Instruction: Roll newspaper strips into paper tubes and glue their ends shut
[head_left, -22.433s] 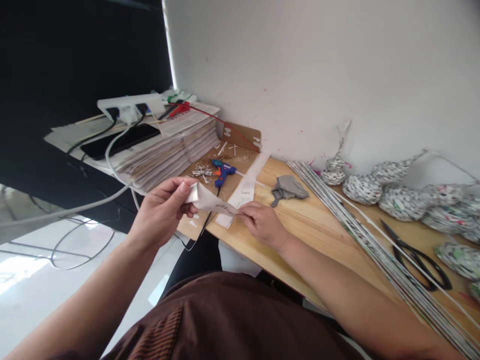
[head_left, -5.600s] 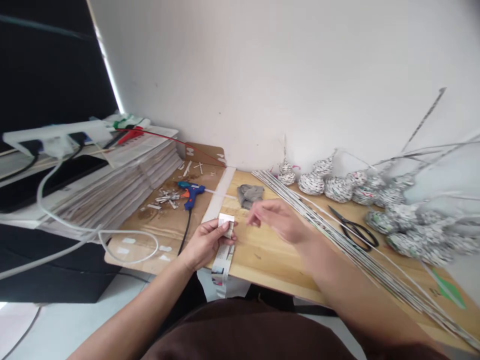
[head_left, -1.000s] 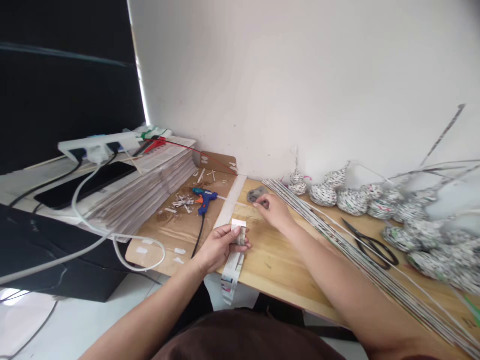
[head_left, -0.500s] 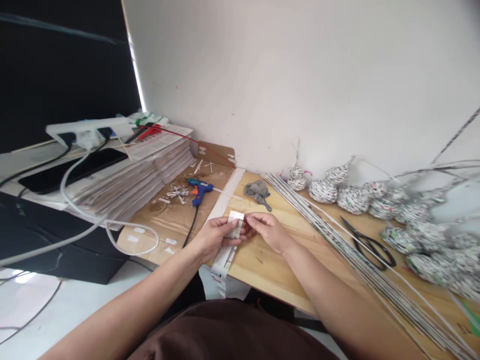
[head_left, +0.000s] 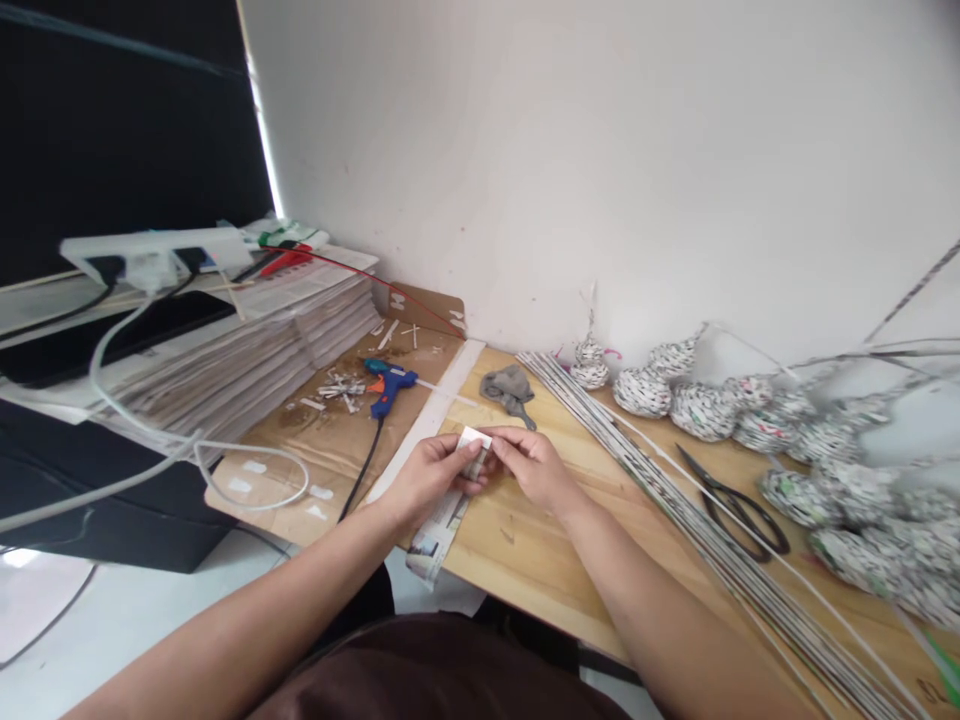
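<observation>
Apparently pinching a folded, printed white paper strip [head_left: 475,437] in narrow grips, left hand [head_left: 425,478] and right hand [head_left: 535,467], to keep layers aligned.

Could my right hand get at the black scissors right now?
Probably yes: the right hand could pass over the bundle of paper rods, but it's busy at the folded paper strip, and a white rod crosses the black scissors.

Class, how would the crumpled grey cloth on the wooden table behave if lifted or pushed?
The crumpled grey cloth looks floppy: its folds would probably droop when lifted. It seems thin, so likely light. Lying in a low, irregular heap, it should bunch rather than roll.
</observation>
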